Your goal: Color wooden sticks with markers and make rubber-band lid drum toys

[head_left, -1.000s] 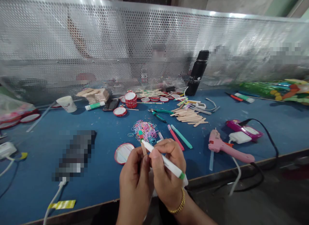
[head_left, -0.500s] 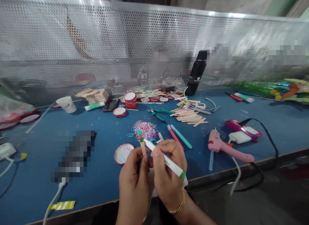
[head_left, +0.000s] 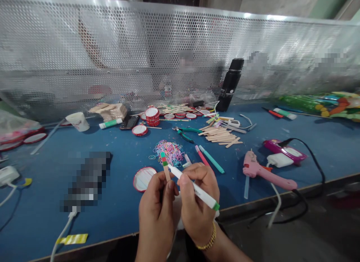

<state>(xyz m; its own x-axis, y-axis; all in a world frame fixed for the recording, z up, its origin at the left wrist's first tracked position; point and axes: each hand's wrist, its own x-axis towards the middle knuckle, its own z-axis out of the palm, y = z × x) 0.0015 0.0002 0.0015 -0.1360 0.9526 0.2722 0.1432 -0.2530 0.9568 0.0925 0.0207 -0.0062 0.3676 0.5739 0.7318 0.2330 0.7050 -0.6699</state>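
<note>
Marker (head_left: 194, 187) slid slightly rightward; right hand (head_left: 198, 204) grips it, left hand (head_left: 156, 209) pinches stick (head_left: 165, 169).

The wooden stick (head_left: 166, 170) stands nearly upright, its top end banded green and red. The white marker (head_left: 197, 188), green at its rear end, slants down rightward, tip against the stick at the bands.

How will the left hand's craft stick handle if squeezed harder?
The craft stick looks thin, flat wood: probably stiff and light, but may snap if bent. Flat faces should not roll. The left hand pinches its base; the marker touches it.
</note>
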